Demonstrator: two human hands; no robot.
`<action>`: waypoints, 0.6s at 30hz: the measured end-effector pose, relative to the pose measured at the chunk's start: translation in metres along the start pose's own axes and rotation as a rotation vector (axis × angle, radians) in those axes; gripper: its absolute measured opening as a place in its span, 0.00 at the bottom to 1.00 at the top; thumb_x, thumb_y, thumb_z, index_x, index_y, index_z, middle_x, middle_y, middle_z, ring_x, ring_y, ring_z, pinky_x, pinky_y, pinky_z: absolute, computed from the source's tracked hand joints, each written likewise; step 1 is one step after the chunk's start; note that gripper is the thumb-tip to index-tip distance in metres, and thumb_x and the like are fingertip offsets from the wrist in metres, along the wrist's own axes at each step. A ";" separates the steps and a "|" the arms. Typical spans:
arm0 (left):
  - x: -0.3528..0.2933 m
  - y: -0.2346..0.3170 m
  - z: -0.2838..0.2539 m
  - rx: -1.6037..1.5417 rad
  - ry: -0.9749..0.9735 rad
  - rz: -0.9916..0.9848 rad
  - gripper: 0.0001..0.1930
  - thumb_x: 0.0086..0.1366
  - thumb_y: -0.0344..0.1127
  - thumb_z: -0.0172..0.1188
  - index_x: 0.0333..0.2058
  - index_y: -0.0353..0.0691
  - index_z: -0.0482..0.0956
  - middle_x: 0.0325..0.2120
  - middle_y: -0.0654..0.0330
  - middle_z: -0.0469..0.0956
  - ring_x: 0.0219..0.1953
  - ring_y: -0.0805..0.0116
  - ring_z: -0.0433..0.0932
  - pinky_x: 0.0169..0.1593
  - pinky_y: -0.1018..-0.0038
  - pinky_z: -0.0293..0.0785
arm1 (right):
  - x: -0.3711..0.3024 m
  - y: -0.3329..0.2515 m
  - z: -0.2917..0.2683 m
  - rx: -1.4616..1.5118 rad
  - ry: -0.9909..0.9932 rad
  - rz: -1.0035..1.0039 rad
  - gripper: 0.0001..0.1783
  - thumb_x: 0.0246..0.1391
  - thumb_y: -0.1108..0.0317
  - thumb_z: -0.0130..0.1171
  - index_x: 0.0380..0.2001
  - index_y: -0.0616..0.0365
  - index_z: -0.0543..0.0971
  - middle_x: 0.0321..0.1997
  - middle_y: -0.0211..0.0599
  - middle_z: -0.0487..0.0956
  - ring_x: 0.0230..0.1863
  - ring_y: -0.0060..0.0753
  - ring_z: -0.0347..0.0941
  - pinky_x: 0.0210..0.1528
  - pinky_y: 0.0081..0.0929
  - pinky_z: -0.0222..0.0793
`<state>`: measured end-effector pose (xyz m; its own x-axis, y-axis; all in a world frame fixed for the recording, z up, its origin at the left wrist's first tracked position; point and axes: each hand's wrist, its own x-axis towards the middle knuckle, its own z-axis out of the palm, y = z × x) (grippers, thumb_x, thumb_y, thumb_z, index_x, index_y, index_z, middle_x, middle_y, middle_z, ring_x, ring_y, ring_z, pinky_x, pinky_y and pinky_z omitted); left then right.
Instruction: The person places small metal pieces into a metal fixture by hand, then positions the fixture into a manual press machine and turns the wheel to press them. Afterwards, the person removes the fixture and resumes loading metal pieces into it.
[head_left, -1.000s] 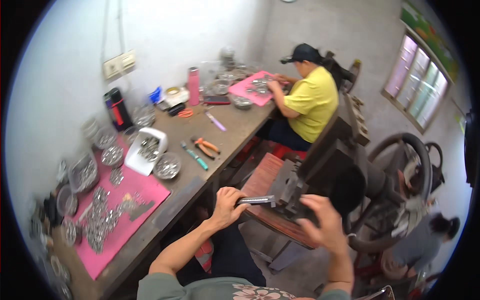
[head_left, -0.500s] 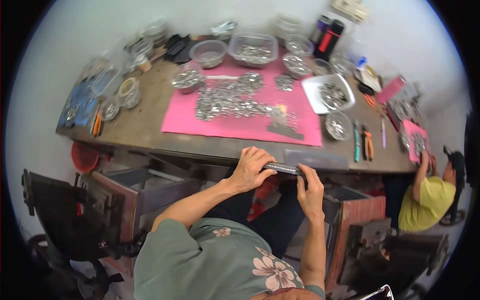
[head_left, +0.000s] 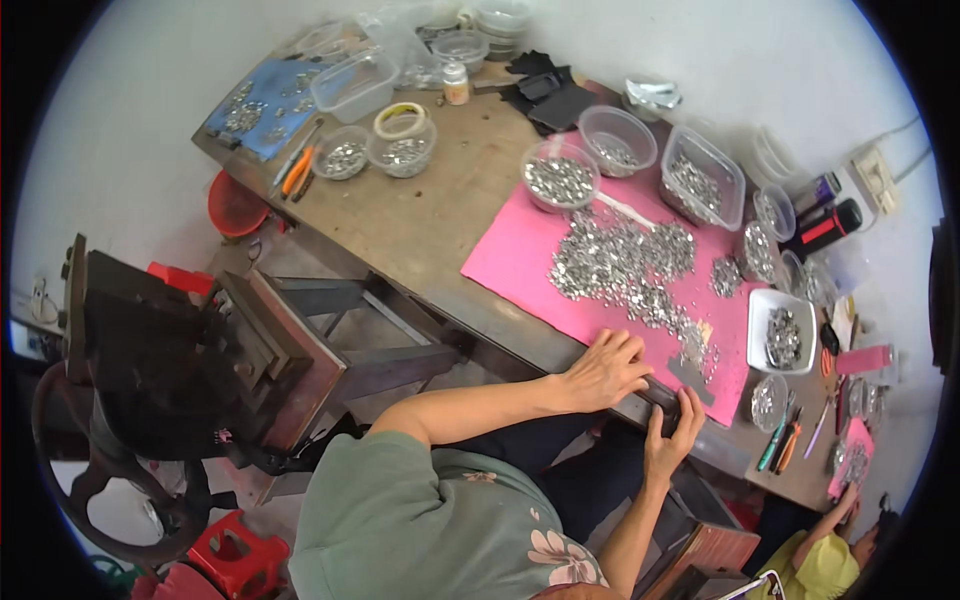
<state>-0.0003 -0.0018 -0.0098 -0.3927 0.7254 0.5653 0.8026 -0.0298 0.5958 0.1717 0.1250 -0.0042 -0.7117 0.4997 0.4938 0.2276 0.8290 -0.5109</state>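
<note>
My left hand [head_left: 606, 372] and my right hand [head_left: 674, 436] are both closed on the ends of a narrow dark strip [head_left: 658, 394], held at the front edge of the table. Just beyond it, a pink mat [head_left: 515, 262] carries a heap of small shiny metal pieces [head_left: 610, 258]. A thin grey flat plate [head_left: 690, 381] lies on the mat close to my hands, with a few loose pieces around it. My fingers cover both ends of the strip, and its upper face is too dark to make out in detail.
Clear tubs of metal pieces [head_left: 560, 180] stand behind the heap, and a white tray [head_left: 755, 330] is to its right. Orange-handled pliers [head_left: 789, 446] lie at the right. A blue mat [head_left: 265, 105] is far left. A co-worker in yellow [head_left: 828, 568] sits at lower right.
My view has turned left, so the table now slants down to the right. Both hands keep hold of the strip; the row of shiny pieces seen along it earlier no longer shows.
</note>
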 end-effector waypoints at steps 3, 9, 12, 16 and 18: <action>0.000 0.004 -0.005 0.103 0.073 0.042 0.14 0.60 0.34 0.63 0.46 0.45 0.84 0.39 0.60 0.74 0.46 0.58 0.72 0.51 0.59 0.63 | 0.003 -0.004 0.002 -0.013 0.056 0.048 0.30 0.49 0.76 0.69 0.58 0.62 0.75 0.62 0.51 0.73 0.64 0.55 0.67 0.67 0.45 0.61; 0.000 -0.001 -0.012 0.167 0.025 0.035 0.17 0.56 0.41 0.71 0.45 0.50 0.86 0.43 0.64 0.78 0.49 0.60 0.73 0.62 0.50 0.57 | 0.008 -0.002 0.013 -0.014 0.072 0.019 0.30 0.48 0.73 0.72 0.55 0.61 0.76 0.54 0.49 0.75 0.58 0.56 0.69 0.62 0.46 0.65; 0.000 -0.001 0.002 0.172 0.025 0.059 0.16 0.56 0.41 0.72 0.44 0.49 0.86 0.46 0.65 0.80 0.53 0.61 0.74 0.68 0.45 0.50 | 0.006 0.003 0.015 -0.025 0.104 -0.006 0.30 0.47 0.72 0.73 0.55 0.62 0.76 0.54 0.49 0.75 0.57 0.56 0.70 0.61 0.47 0.65; -0.004 0.011 -0.007 0.134 0.088 0.154 0.17 0.60 0.35 0.68 0.49 0.45 0.81 0.54 0.61 0.78 0.60 0.56 0.73 0.71 0.42 0.47 | 0.002 0.008 0.014 -0.026 0.132 -0.015 0.31 0.47 0.71 0.73 0.56 0.62 0.75 0.54 0.48 0.75 0.57 0.55 0.70 0.61 0.47 0.66; -0.017 0.016 -0.024 -0.042 0.207 0.085 0.20 0.61 0.27 0.64 0.53 0.40 0.77 0.54 0.54 0.77 0.58 0.55 0.76 0.69 0.48 0.58 | 0.003 0.007 0.015 -0.019 0.158 -0.031 0.31 0.48 0.70 0.73 0.56 0.61 0.75 0.54 0.47 0.75 0.57 0.55 0.70 0.60 0.46 0.66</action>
<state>0.0083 -0.0313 0.0032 -0.4119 0.5623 0.7170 0.8190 -0.1166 0.5619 0.1607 0.1286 -0.0170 -0.6053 0.5057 0.6147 0.2204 0.8485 -0.4811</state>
